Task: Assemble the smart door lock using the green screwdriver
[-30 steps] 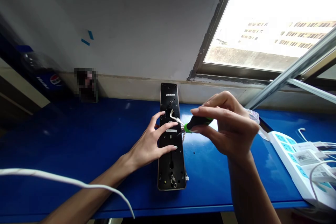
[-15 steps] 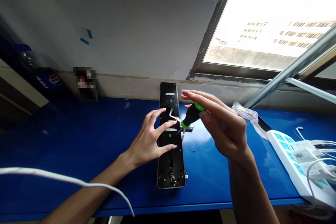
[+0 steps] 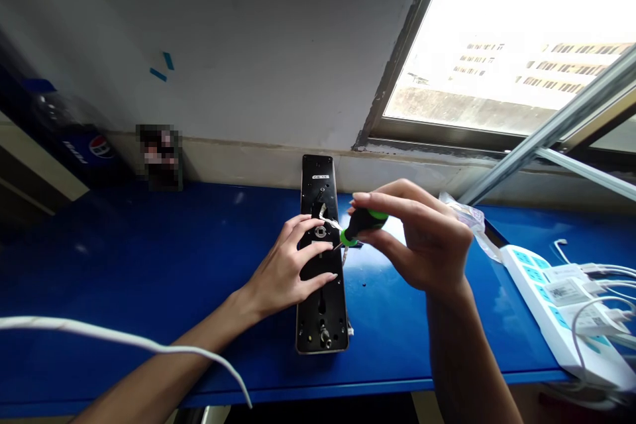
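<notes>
A grey wall [image 3: 238,46] backs a glossy blue tabletop [image 3: 199,245], and a Pepsi bottle [image 3: 82,148] stands at the far left. The left hand [image 3: 285,268] rests palm down, fingers spread and grasping nothing, across the middle of a long black panel [image 3: 332,298]. That panel lies on the tabletop between the hands, its long axis running from near the front edge back toward the wall (white label at the wall end, metal post at the person's end). Over its right edge slants a green-and-black screwdriver [image 3: 362,222], shaft pointing down and left; whether the tip touches, I cannot tell. The right hand [image 3: 427,232] pinches its handle between thumb and fingers. Farther right lies a white power strip [image 3: 551,308] with plugs in it
</notes>
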